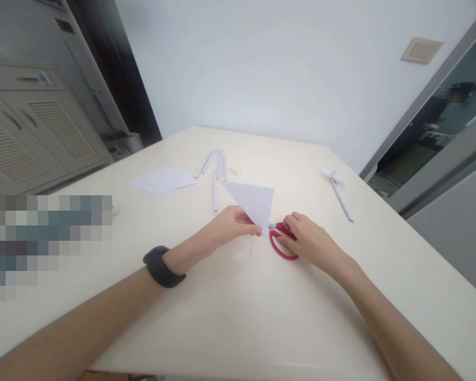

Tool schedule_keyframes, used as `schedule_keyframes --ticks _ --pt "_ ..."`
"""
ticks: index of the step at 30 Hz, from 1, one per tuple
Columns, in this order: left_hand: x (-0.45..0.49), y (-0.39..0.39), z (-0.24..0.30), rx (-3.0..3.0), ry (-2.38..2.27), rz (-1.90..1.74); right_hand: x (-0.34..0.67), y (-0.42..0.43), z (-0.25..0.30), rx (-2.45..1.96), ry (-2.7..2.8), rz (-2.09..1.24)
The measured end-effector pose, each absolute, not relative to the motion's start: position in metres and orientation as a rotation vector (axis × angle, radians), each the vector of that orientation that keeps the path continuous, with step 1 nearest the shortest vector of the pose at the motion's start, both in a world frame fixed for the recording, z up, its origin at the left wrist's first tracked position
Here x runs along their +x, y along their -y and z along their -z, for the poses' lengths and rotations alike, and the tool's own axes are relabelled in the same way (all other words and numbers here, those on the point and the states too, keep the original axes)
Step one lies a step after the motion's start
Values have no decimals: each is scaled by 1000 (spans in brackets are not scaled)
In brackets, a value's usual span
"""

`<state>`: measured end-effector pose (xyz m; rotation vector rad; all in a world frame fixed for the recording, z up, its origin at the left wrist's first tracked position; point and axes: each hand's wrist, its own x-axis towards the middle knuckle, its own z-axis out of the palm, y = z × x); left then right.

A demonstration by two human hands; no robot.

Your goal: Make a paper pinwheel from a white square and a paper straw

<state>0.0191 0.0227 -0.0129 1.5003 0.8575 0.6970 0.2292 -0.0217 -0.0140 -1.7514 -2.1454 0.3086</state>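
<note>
Probably light and easily creased, the white paper (258,200) at the frame's centre seemed best held near its lower corner, where left fingers (248,229) pinched it while right fingers (295,219) gripped red scissors (284,230).

Left fingers (238,212) pinched, thumb (247,229) straight; right fingers (294,220) curled; forearms (91,309) angled inward.

Soft, bright light lies on the smooth cream-white table (222,312) with weak shadows, while the view is hazy, stretched toward its edges and pixelated at left.
</note>
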Motion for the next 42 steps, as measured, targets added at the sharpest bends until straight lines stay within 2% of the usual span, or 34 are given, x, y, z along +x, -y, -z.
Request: schedule_keyframes --ticks 8,14,18,21,26,31,42 --pt "21 -17 8 1303 -751 -909 221 21 19 -1818 2076 -416" --pt "19 -15 3 1327 -698 -928 225 20 7 -1826 1870 -735" --pt "17 -15 -4 1394 -724 -938 220 24 -5 -1440 1615 -1214" --pt "14 -15 -10 1425 -695 -986 211 29 -8 -1213 1433 -1378" --pt "13 -15 -16 1430 -612 -1018 201 35 -6 -1148 1370 -1389" --pt "14 -16 -12 1351 -585 -1032 196 37 -5 -1287 1411 -1394" --pt "13 -21 -5 1320 -694 -1023 202 52 -14 -1142 1835 -1544"
